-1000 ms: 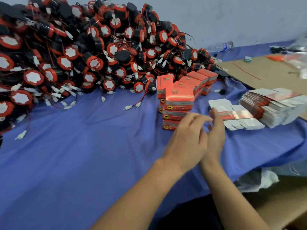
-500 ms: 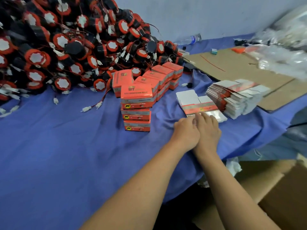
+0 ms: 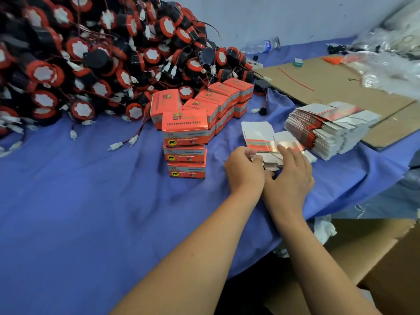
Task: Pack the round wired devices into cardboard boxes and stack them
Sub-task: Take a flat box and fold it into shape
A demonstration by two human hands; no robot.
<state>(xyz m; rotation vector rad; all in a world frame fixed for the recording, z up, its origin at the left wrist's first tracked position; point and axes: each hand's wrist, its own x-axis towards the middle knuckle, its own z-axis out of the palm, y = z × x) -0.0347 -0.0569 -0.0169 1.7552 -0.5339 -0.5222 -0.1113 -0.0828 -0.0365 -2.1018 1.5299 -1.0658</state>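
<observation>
A big heap of round black-and-red wired devices (image 3: 95, 55) covers the far left of the blue cloth. Packed orange boxes (image 3: 185, 142) stand stacked in the middle, with more rows behind them. A few flat unfolded box blanks (image 3: 263, 138) lie to their right. My left hand (image 3: 244, 171) pinches the near flap of the top blank. My right hand (image 3: 289, 176) lies beside it, fingers stretched over the blank's red band. A thick pile of flat blanks (image 3: 327, 128) sits further right.
A brown cardboard sheet (image 3: 329, 80) lies at the back right, with clear plastic bags (image 3: 391, 64) and a water bottle (image 3: 261, 46) behind. An open cardboard carton (image 3: 375, 258) stands below the table edge at the right. Loose white connectors (image 3: 122, 143) trail onto the cloth.
The view has swung right and closer to the blanks. Both hands have moved forward from the cloth onto the loose blanks, and the left fingers now pinch the top blank's flap.
</observation>
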